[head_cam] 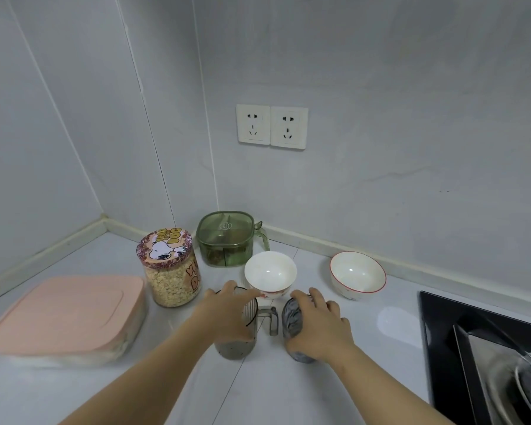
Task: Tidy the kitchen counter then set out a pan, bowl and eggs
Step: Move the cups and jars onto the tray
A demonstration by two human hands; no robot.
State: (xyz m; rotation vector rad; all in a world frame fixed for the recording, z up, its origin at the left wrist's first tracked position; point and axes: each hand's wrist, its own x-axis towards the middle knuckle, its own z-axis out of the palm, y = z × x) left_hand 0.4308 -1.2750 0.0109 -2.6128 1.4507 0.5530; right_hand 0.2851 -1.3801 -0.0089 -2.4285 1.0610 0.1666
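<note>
Kitchen counter point(288, 391), white, runs into a walled corner. Left hand point(227, 314) wrapped around a clear ribbed mug point(242, 332), fingers curled over its rim and side; the mug handle points right. Right hand point(316, 323) closed around a dark marbled cup point(292, 323) just beside that handle. Both vessels stand upright near the counter's middle.

White bowl point(270, 273) sits just behind the hands, upright. Red-rimmed bowl point(357, 276) stands to its right, near the back wall edge. Green lidded container point(226, 237) sits in the back corner. Oat jar point(169, 268) with a cartoon-dog lid stands left of it. Pink-lidded box point(65, 317) lies along the left edge. Black stovetop point(442, 332) occupies the right edge, metal cookware on it, partly cut off.
</note>
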